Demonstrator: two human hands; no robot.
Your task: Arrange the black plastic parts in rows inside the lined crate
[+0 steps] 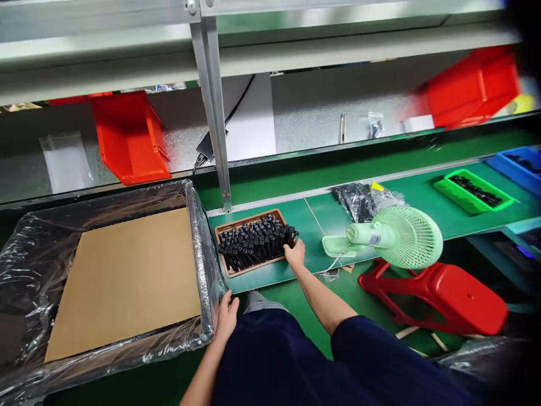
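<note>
touching with the right hand (295,254) the right end of a shallow brown rectangular tray (257,267) of slender black parts (253,242), centre of frame; curling fingers there, cannot tell whether pinching tray or parts. spreading the fingers of the left hand (227,317) loosely beside a large box lined with clear plastic (202,276), lower left.

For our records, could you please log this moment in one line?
right hand: at brown tray; tray contents: black parts; left hand: beside plastic-lined box

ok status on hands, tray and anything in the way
Right hand at right end of brown tray; left hand beside plastic-lined box. Tray heaped with black parts. Green fan apart, to the right.
</note>
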